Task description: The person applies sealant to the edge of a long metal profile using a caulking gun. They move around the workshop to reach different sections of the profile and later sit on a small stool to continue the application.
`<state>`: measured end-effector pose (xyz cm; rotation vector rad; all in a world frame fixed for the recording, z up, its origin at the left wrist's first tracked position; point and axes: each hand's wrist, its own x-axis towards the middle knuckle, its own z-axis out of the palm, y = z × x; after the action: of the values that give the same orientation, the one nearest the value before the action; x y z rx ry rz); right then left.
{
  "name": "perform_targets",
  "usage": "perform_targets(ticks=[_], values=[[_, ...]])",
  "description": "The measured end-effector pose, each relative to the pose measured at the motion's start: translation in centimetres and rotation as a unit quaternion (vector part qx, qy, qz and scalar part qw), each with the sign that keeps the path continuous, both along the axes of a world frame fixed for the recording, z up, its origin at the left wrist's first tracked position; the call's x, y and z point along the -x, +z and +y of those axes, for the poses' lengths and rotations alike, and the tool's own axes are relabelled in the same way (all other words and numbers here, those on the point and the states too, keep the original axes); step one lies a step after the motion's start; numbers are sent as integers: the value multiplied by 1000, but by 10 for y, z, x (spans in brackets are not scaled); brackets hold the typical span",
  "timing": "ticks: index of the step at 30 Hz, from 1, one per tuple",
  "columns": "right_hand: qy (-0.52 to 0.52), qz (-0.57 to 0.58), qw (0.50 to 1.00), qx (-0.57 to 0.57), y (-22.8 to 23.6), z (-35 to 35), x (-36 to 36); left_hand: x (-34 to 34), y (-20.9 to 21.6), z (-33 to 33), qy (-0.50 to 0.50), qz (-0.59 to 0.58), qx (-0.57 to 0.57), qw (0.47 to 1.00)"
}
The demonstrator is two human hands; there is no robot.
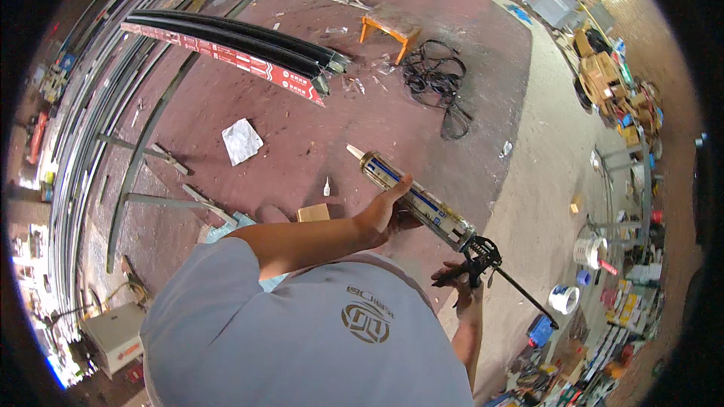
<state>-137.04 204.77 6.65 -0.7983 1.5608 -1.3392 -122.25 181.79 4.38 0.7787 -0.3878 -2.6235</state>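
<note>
Across the front of my body I hold a caulking gun (445, 221) with a sealant cartridge in it. Its pale nozzle (354, 152) points up and to the left, and the long black rod (528, 295) sticks out to the lower right. My left hand (386, 216) grips the barrel around its middle, thumb on top. At the black handle and trigger, my right hand (464, 286) has its fingers around the grip, partly hidden by it. A small white nozzle-shaped piece (326, 187) lies on the floor ahead of my left forearm.
Black profiles with red-and-white wrapping (226, 49) rest on a rack at the left. An orange-legged stool (388, 34) and a tangled black cable (437, 83) are on the far floor. White paper (242, 142) lies nearer. White buckets (563, 299) and cartons (601, 75) line the right side.
</note>
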Motion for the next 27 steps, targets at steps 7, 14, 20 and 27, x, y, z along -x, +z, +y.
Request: perform_targets(ticks=[7,14,20,27], values=[[134,16,991,11,-58,-95,130,55,-10,-64,117,-17,-47,992],[248,-121,961,-28,-63,-215,234,104,-2,-125,249,-75,-14,965],[295,-72,950,-69,-43,-295,249,90,-17,-183,392,-141,-38,908],[358,57,924,-119,-10,-368,228,78,-58,-240,410,-84,-120,900]])
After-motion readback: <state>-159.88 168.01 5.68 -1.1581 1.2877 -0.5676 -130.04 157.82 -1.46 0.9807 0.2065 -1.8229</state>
